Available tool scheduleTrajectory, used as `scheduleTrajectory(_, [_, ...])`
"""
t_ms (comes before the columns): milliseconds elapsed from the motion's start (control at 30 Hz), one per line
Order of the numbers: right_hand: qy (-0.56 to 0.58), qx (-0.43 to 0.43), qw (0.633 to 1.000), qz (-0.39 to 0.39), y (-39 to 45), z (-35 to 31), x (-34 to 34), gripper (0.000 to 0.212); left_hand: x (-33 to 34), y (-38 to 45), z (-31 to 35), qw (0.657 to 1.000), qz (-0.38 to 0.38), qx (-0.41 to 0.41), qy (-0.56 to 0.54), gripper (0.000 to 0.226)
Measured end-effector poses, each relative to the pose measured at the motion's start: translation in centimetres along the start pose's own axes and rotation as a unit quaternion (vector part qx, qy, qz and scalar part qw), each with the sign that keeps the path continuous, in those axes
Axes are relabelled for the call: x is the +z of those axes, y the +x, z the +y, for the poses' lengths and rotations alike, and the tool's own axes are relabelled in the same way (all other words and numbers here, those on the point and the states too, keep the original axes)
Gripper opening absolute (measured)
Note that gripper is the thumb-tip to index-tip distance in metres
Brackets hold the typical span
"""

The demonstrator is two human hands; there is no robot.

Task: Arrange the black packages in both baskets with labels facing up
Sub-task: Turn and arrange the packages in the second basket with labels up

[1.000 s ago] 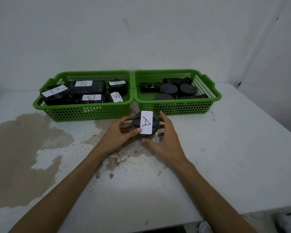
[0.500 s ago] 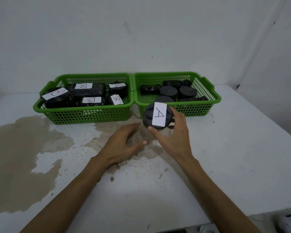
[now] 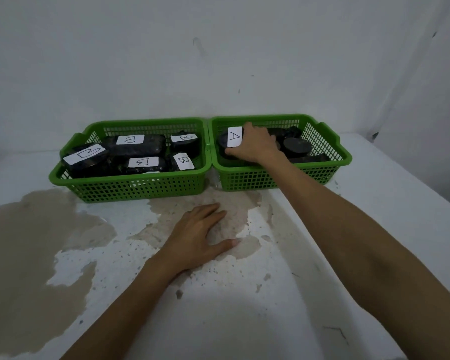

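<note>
One round package labelled "A" gripped from right side by right hand — inside right basket, left end, label up. Left hand flat on table, holds nothing — farther.

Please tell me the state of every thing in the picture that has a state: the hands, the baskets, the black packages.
Right hand: closed on round black package labelled A, label up, inside right green plastic basket.
Left hand: open, flat on white table.
Left green plastic basket: full, five labels up.
Other round black packages: no label visible.
</note>
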State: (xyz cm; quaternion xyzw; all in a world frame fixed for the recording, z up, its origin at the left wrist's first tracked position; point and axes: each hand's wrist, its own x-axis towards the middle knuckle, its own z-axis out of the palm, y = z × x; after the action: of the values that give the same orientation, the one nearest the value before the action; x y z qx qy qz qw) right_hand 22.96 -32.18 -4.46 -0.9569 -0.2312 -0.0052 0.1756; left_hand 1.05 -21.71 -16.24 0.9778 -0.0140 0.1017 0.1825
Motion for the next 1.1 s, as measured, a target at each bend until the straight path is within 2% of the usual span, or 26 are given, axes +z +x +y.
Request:
scheduleTrajectory(167, [-0.102,0.012,0.991,-0.09,1.8,0.5,1.6,0.081,0.1,0.1,-0.2,1.0,0.001,0.002,0.001,0.093])
scheduleTrajectory(367, [-0.131,-0.002,0.986,-0.099,1.6,0.7,1.4,0.08,0.0,0.1,-0.1,1.0,-0.001,0.006,0.001,0.092])
scheduleTrajectory(500, [-0.143,-0.015,0.983,-0.11,1.3,1.1,1.0,0.062,0.0,0.1,-0.1,1.0,-0.004,0.003,-0.003,0.094])
scheduleTrajectory(600, [-0.141,-0.028,0.983,-0.115,1.1,1.3,0.2,0.068,0.0,0.1,-0.1,1.0,-0.003,0.003,0.0,0.091])
scheduleTrajectory(700, [-0.113,-0.021,0.99,-0.087,-0.3,1.6,-1.1,0.076,0.1,0.2,-0.1,1.0,-0.001,0.006,0.001,0.09])
scheduleTrajectory(800, [-0.122,0.009,0.989,-0.081,-1.4,2.5,-1.7,0.071,0.1,0.1,-0.1,1.0,0.001,0.006,0.005,0.09])
scheduleTrajectory(933, [-0.115,0.049,0.987,-0.1,-2.1,3.1,-1.6,0.092,0.0,0.0,-0.1,1.0,0.002,0.008,0.005,0.087])
scheduleTrajectory(1100, [-0.108,0.096,0.982,-0.122,-1.8,2.4,-1.7,0.081,-0.2,-0.1,0.1,1.0,-0.003,0.002,0.002,0.087])
